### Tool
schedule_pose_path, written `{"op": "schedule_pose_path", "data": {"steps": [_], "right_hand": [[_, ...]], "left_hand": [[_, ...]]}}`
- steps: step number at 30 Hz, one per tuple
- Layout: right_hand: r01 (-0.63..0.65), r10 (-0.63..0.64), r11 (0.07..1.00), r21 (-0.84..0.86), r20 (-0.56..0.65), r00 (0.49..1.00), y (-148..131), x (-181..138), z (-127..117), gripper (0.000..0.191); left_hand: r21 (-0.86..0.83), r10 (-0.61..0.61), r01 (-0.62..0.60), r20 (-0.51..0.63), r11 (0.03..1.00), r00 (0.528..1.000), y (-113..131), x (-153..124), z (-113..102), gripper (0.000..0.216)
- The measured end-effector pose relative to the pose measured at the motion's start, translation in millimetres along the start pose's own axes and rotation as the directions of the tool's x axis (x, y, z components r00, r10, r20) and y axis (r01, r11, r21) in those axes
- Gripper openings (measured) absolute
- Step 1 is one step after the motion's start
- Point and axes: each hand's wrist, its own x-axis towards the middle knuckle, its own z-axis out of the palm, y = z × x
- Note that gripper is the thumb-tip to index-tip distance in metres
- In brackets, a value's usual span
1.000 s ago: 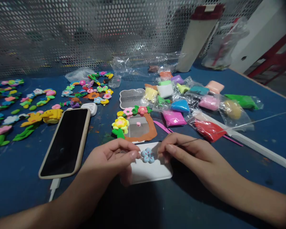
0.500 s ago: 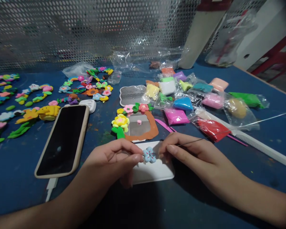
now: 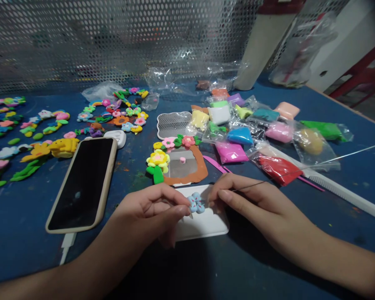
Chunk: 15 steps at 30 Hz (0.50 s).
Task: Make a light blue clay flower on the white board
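Observation:
A small pale blue clay flower (image 3: 196, 203) with pink-dotted petals is pinched by the fingertips of my left hand (image 3: 153, 210), just above a white plastic card (image 3: 203, 227). My right hand (image 3: 250, 198) lies beside the flower on the right, its fingers closed on a long thin wire (image 3: 250, 186) that runs up and right across the table. The wire's tip is hidden by my fingers, so I cannot tell whether it touches the flower.
A phone (image 3: 81, 185) with a cable lies left of my hands, with clay figures (image 3: 43, 152) beyond it. A clay-decorated mirror (image 3: 178, 162), bagged clay packs (image 3: 240, 135) and a white comb (image 3: 340, 191) lie ahead and right on the blue table.
The head view has shifted slightly. My left hand has moved right, closer to the middle of the flower, and the flower has moved slightly right with it.

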Motion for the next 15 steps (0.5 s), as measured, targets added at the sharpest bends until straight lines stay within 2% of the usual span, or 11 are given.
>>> {"op": "schedule_pose_path", "data": {"steps": [6,15], "right_hand": [[-0.004,0.004,1.000,0.029,0.002,1.000,-0.2,-0.3,0.0,0.024],[0.024,-0.024,1.000,0.008,-0.023,0.999,0.2,-1.5,0.5,0.023]], "left_hand": [[0.023,-0.007,0.008,-0.020,1.000,1.000,0.1,0.0,-1.3,0.015],[0.005,0.048,-0.048,0.021,0.999,0.999,-7.9,2.3,-3.4,0.018]]}}
